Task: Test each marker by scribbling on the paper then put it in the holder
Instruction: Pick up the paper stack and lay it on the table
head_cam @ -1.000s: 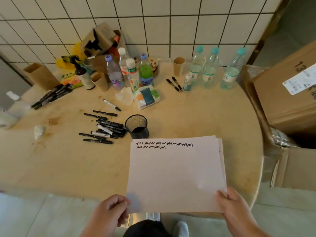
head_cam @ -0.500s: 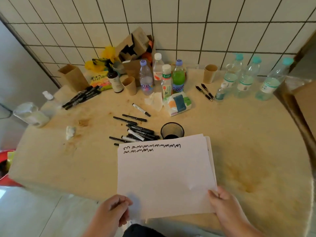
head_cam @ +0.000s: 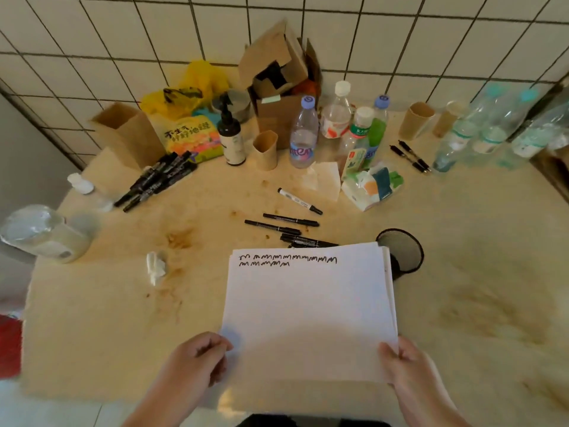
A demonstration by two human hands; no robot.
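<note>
A stack of white paper [head_cam: 308, 306] with two rows of black scribbles along its top lies at the near middle of the table. My left hand [head_cam: 197, 362] pinches its near left corner and my right hand [head_cam: 403, 362] grips its near right corner. The paper's far edge hides part of a pile of black markers [head_cam: 295, 234]. A white-bodied marker [head_cam: 300, 200] lies further back. A black mesh holder [head_cam: 403, 251] stands at the paper's far right corner, partly covered by it. Another bunch of black markers [head_cam: 155, 180] lies at the back left.
Several plastic bottles [head_cam: 303, 134], paper cups [head_cam: 264, 151], a dark pump bottle [head_cam: 231, 137], cardboard boxes [head_cam: 278, 78] and a tissue pack [head_cam: 371, 186] crowd the back by the tiled wall. Two pens [head_cam: 411, 156] lie at back right. A crumpled tissue [head_cam: 155, 266] and a jar [head_cam: 43, 234] sit left.
The paper, held in both hands, has shifted left and now covers more of the marker pile and part of the holder. The camera has swung left.
</note>
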